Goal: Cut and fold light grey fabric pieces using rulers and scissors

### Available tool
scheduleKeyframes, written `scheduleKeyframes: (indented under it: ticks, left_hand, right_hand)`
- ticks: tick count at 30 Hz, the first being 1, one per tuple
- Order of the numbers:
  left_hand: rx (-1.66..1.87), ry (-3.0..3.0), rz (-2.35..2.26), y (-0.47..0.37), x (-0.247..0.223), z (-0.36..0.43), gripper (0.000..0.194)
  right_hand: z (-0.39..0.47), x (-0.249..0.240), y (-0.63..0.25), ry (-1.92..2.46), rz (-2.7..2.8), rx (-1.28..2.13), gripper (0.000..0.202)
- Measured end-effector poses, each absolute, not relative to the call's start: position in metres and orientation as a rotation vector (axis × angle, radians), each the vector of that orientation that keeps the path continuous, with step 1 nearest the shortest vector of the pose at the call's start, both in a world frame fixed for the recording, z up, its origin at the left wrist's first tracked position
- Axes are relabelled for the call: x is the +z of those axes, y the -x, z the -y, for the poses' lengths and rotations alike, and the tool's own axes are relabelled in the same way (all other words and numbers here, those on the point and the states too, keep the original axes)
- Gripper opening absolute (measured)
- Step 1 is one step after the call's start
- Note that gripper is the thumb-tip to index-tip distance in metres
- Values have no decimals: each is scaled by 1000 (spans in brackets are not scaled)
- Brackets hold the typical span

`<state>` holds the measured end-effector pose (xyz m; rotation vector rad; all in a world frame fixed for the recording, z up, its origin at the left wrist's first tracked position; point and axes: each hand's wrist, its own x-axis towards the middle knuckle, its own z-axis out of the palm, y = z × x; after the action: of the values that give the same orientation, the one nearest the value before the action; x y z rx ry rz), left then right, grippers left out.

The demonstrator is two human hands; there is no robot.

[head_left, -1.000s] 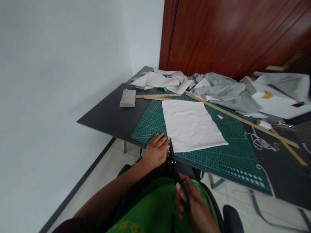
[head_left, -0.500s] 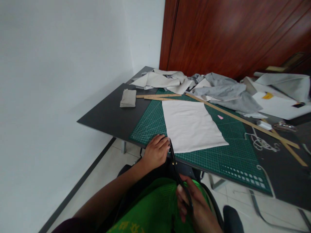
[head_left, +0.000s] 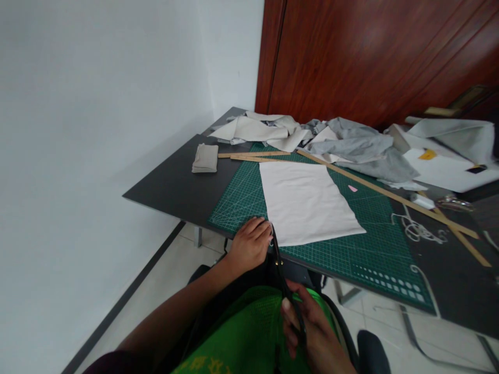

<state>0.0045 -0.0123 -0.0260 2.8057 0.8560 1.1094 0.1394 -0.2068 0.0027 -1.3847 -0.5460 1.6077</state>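
A white cloth (head_left: 307, 202) lies spread over a green cutting mat (head_left: 374, 254). My right hand (head_left: 307, 322) grips the handles of black scissors (head_left: 278, 263) at the lower middle. Their blades point up to the cloth's lower left corner. Beside the blade tips, at the mat's near edge, is my left hand (head_left: 251, 243), its fingers bent and close together. Something small and pale shows at its fingertips; what it is cannot be made out.
Folded beige cloth (head_left: 205, 158) sits on the dark table (head_left: 167, 182) at left. Wooden strips (head_left: 370, 184) lie behind and right of the white cloth. Crumpled fabric (head_left: 351, 140) and a white box (head_left: 448, 166) stand at the back. Loose white cord (head_left: 419, 228) lies at right.
The scissor handles and my right hand have shifted very slightly left. My left hand has kept its place by the cloth's corner.
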Motion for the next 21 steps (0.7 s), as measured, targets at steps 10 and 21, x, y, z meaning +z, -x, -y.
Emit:
scheduleKeyframes:
  ticks: [10,21]
  left_hand:
    - [1089,-2824,-879,-5,-26,12,29]
    - [1072,-2819,-902,-6,-24,13,35]
  right_hand:
    - [203,2,-142,1277,278,1578,65]
    - [193,15,-142,1241,256,1578,58]
